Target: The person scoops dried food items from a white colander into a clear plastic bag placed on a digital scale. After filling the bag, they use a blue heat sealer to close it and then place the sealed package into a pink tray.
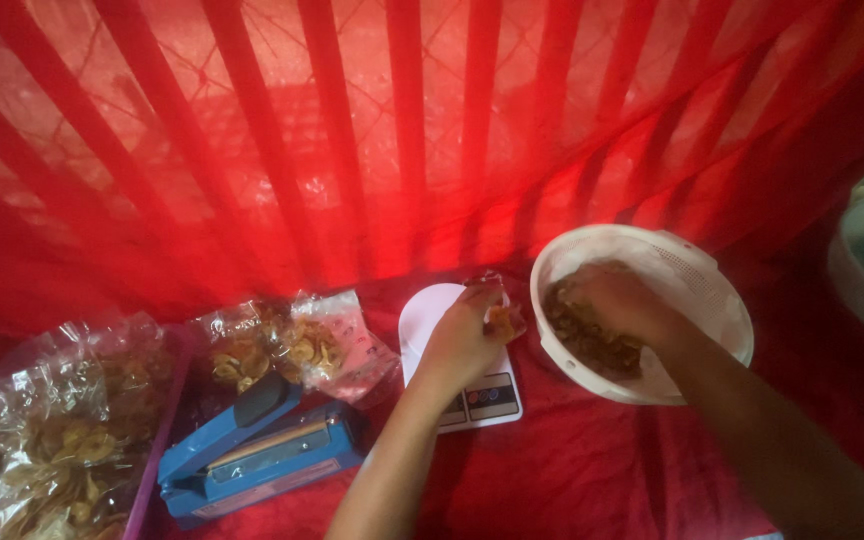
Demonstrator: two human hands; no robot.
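Head view | left hand (462, 335) pinching clear bag (497, 305) over scale (482, 395) | right hand (617, 300) cupped in basket (712, 290)

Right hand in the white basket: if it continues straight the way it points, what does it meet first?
Probably the brown chips under the right hand, inside the round white perforated plastic basket; depth is unclear.

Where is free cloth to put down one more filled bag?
Bare red cloth lies in front of the scale, between the two forearms. The left side is crowded: heat sealer, chip bags. The left hand holds a small bag over the scale; the right hand is in the white basket.
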